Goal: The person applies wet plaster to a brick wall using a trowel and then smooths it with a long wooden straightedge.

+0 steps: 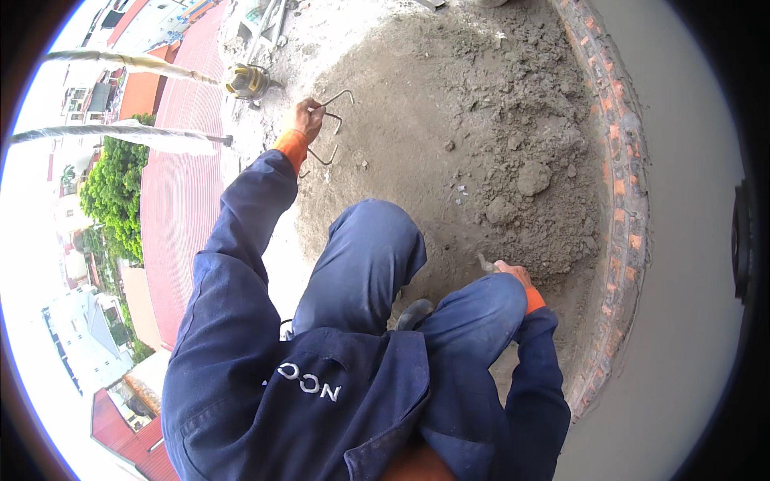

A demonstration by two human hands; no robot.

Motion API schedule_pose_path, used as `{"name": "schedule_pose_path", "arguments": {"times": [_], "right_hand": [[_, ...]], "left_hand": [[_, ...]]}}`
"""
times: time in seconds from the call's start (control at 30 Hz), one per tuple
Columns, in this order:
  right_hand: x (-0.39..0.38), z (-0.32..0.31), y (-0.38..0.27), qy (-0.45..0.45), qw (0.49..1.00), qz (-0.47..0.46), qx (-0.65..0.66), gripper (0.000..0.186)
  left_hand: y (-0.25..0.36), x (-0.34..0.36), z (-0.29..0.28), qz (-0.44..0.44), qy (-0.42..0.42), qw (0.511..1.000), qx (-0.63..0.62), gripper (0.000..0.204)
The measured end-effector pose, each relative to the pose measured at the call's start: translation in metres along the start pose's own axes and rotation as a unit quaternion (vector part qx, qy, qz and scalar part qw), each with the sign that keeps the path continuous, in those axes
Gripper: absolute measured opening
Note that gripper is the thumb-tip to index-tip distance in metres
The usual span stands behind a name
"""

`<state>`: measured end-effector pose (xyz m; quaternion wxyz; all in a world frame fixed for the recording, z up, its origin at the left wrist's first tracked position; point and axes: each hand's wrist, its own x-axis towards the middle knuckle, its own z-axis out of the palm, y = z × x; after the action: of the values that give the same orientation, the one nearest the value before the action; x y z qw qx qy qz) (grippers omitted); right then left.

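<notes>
My left hand (307, 118) is closed on a bent steel rod (338, 97) at the upper middle, over the dusty grey floor. More bent steel rods (324, 159) show just below that hand; whether they are joined I cannot tell. My right hand (511, 269) is closed on a small grey tool (487, 263), perhaps a trowel, beside my raised right knee, which partly hides the hand. A heap of lumpy grey mortar (533, 176) lies just above and around that hand.
A curved brick edge (618, 184) runs down the right, beside a smooth grey surface (690, 240). At the upper left are a yellow-and-black object (245, 80) and two wrapped poles (144, 64). Beyond the left edge, rooftops (180, 192) and trees (112, 184) appear below.
</notes>
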<state>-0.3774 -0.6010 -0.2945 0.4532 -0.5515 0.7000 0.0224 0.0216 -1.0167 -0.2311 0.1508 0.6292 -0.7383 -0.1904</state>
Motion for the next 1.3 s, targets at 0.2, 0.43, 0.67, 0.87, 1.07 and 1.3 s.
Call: {"name": "schedule_pose_path", "arguments": {"times": [0.2,0.43,0.67,0.87,1.07,1.3], "right_hand": [[0.061,-0.011,-0.011,0.039,0.978,-0.112,0.170,0.024],[0.008,-0.135,-0.005,0.121,0.842,0.114,0.514,0.030],[0.047,-0.199,-0.076,0.196,0.804,0.008,0.561,0.032],[0.186,-0.175,-0.178,0.073,0.847,0.035,0.525,0.030],[0.354,-0.174,-0.312,0.015,0.871,-0.021,0.492,0.070],[0.386,-0.218,-0.244,0.090,0.761,0.013,0.642,0.067]], "left_hand": [[0.004,0.008,0.021,-0.010,0.000,1.000,0.030,0.017],[-0.002,-0.023,0.018,-0.017,-0.063,0.997,-0.047,0.019],[0.010,-0.006,0.002,-0.017,-0.061,0.998,-0.029,0.020],[0.010,0.134,-0.049,-0.008,0.063,0.992,-0.104,0.022],[-0.008,0.309,-0.083,-0.010,0.183,0.969,0.163,0.020],[-0.083,0.392,-0.029,-0.155,-0.004,0.938,0.310,0.031]]}}
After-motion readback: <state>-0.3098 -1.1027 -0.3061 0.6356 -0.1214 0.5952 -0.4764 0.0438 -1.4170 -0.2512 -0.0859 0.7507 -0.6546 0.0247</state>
